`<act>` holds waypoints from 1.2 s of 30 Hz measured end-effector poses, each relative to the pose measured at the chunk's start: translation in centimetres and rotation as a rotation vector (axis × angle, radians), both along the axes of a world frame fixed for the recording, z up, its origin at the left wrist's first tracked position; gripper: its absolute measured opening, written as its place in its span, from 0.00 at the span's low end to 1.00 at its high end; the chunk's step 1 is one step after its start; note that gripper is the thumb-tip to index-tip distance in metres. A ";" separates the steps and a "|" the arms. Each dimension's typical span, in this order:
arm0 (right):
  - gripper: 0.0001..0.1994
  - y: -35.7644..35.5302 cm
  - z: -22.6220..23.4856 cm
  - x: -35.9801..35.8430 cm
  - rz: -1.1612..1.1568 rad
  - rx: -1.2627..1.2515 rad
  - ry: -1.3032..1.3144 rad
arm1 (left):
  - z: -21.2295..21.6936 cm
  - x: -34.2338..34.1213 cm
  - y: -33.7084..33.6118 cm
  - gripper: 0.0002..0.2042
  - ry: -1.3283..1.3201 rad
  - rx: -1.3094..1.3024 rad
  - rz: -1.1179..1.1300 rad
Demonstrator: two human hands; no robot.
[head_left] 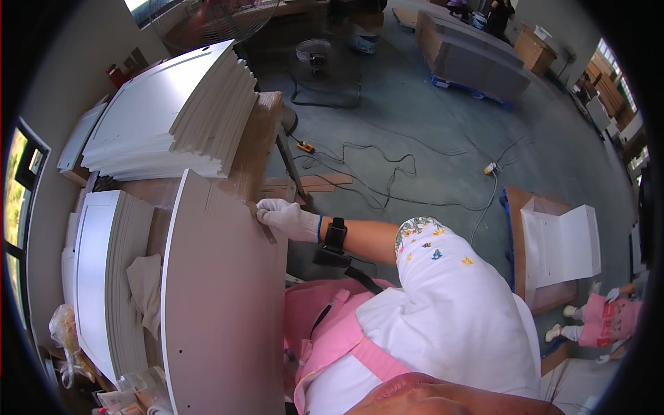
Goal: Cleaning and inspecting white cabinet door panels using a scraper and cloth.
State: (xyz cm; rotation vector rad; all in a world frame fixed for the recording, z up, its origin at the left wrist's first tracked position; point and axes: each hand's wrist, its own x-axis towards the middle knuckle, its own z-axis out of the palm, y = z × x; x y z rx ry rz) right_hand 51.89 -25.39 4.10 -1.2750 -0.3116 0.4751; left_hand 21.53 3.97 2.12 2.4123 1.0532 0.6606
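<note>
Nearest to us, our pink apron [332, 339] and white sleeve [449, 290] are filling the lower view. Beyond them, our right hand [283, 218], gloved in white, is curling its fingers closed around the right edge of the large grey panel [221, 304], which is lying flat on the wooden workbench [259, 138]. We are not seeing our left hand. We are judging that the one-sided grip could let the panel slide or tip off the bench edge. Farther off, stacked white panels [173, 117] are resting, then cables [387, 173] trailing across the floor.
</note>
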 end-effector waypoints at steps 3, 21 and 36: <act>0.08 3.0 1.2 0.6 -0.070 -0.256 -0.052 | -1.2 -2.3 1.0 0.18 -0.008 0.027 0.076; 0.15 2.8 -0.2 6.4 0.014 -0.738 -0.329 | 1.0 -17.4 -3.1 0.19 -0.449 -0.674 0.604; 0.16 6.3 3.3 9.0 0.024 -0.797 -0.575 | 2.1 -13.9 -0.2 0.23 -0.631 -0.770 0.509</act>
